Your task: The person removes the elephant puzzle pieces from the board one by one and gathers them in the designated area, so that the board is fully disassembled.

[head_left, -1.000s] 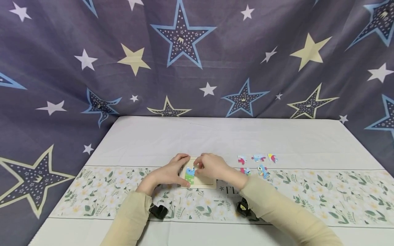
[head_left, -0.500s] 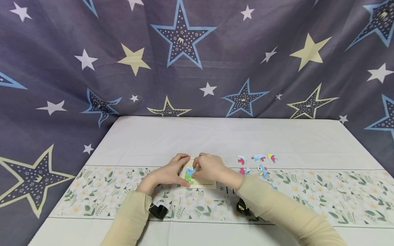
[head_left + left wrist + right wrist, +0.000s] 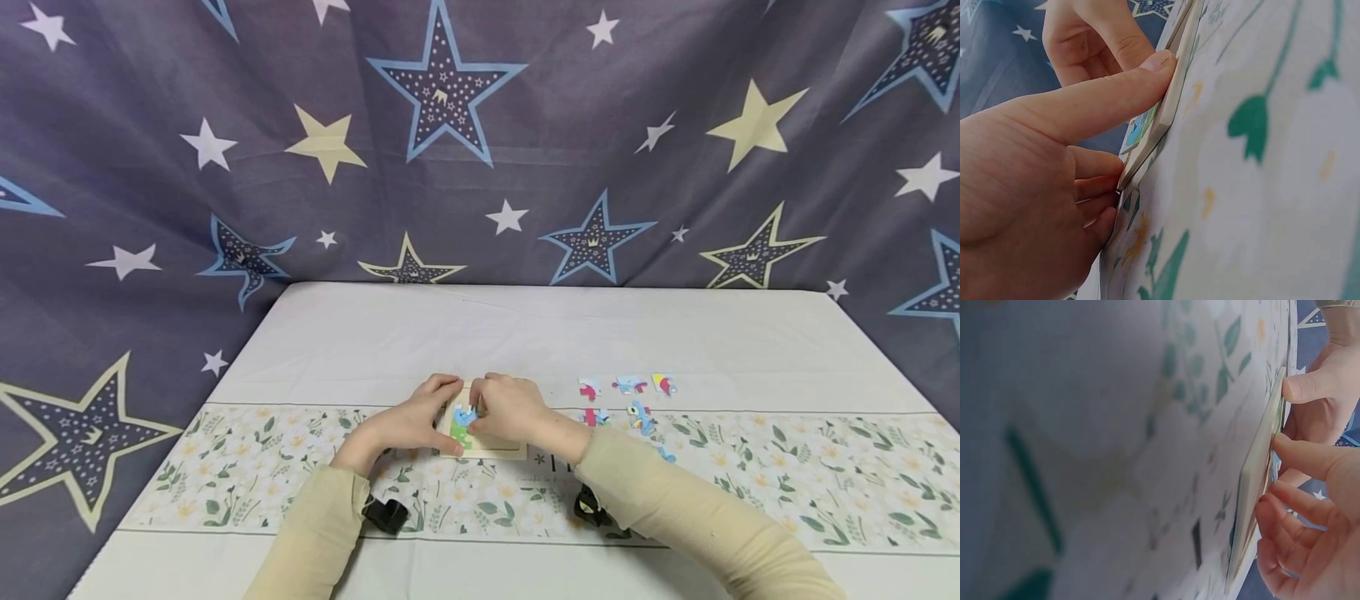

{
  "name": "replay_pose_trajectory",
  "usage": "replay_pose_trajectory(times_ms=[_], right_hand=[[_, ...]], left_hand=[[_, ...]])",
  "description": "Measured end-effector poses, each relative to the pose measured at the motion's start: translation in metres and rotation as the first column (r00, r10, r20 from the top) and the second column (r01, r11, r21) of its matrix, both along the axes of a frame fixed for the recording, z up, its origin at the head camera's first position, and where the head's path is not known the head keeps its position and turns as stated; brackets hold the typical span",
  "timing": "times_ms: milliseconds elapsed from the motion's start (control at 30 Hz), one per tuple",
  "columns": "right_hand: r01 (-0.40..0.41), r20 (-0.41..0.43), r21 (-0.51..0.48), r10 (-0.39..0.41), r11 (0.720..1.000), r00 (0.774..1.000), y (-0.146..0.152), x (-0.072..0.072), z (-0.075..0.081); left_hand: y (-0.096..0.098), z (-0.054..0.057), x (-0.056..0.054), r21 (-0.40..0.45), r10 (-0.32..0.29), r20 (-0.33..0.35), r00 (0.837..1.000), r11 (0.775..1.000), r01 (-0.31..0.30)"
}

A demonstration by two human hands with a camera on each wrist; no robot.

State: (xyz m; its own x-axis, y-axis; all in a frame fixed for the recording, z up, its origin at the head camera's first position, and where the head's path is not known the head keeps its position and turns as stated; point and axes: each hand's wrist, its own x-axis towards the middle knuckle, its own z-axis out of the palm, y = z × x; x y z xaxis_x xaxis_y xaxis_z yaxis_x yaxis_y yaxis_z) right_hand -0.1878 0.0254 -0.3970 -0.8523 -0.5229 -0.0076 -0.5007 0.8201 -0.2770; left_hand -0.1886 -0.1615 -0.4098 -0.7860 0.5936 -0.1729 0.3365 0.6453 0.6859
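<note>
A shallow wooden puzzle tray [image 3: 517, 455] lies on the table in front of me. In its left part sit puzzle pieces showing green [image 3: 458, 432] and light blue. My left hand [image 3: 408, 423] grips the tray's left side, its thumb on the near rim and its fingers along the outer edge. Over the tray, my right hand [image 3: 513, 408] pinches a blue puzzle piece [image 3: 465, 414] between thumb and forefinger, down at the tray's surface. The right wrist view shows the thumb and fingertips of the right hand [image 3: 1322, 512] against that piece, which they mostly hide.
Several loose puzzle pieces lie right of the tray, among them a red-and-yellow one [image 3: 663, 384] and a blue one [image 3: 641, 417]. Another blue piece [image 3: 666, 454] is partly behind the right sleeve. A floral band [image 3: 750, 475] crosses the white tablecloth; a star-patterned curtain [image 3: 480, 192] hangs behind.
My right hand has shifted slightly left and down over the tray, and the blue piece sits a little differently under its fingers. The left hand has stayed in place.
</note>
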Motion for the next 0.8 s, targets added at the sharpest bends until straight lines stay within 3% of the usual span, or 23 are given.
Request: replay_pose_trajectory(times_ms=[333,800], right_hand=[[0.002,-0.003,-0.032,-0.002,0.999,1.000,-0.0009,-0.0002,-0.0002],[0.003,0.028,-0.124,0.001,0.992,1.000,-0.0012,-0.0011,-0.0012]], left_hand=[[-0.0007,-0.0013,-0.0007,0.025,0.008,0.030,1.000,1.000,-0.009],[-0.0004,-0.0014,-0.0005,0.030,0.015,0.015,1.000,0.999,-0.015]])
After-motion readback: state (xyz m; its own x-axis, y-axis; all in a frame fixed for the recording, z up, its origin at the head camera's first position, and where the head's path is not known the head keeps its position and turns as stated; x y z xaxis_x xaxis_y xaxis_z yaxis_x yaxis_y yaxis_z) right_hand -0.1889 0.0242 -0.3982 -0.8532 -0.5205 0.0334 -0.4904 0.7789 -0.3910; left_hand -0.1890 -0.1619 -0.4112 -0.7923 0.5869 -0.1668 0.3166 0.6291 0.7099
